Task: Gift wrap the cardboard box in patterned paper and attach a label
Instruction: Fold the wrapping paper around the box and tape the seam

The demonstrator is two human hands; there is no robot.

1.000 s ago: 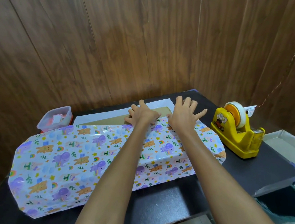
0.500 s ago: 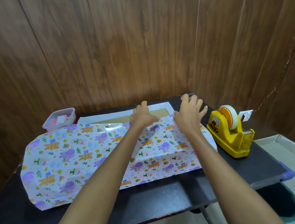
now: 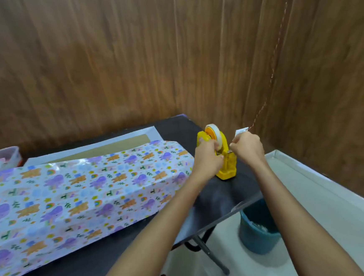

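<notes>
Two forearms stretched over the dark tabletop [image 3: 220, 200]. On its left side, patterned paper [image 3: 82, 189] lay draped over the cardboard box [image 3: 112, 146], leaving only a brown strip of the box showing past the paper's far edge. Farther out, near the right corner, the left grip [image 3: 208, 159] curled round the body of the yellow tape dispenser [image 3: 226, 171]. The right grip [image 3: 248, 148] was curled just beside the dispenser, a small white tab [image 3: 241, 130] poking above its knuckles; whether it pinched anything could not be told. A plastic tub [image 3: 1, 156] sat far left by the wooden wall [image 3: 126, 55].
</notes>
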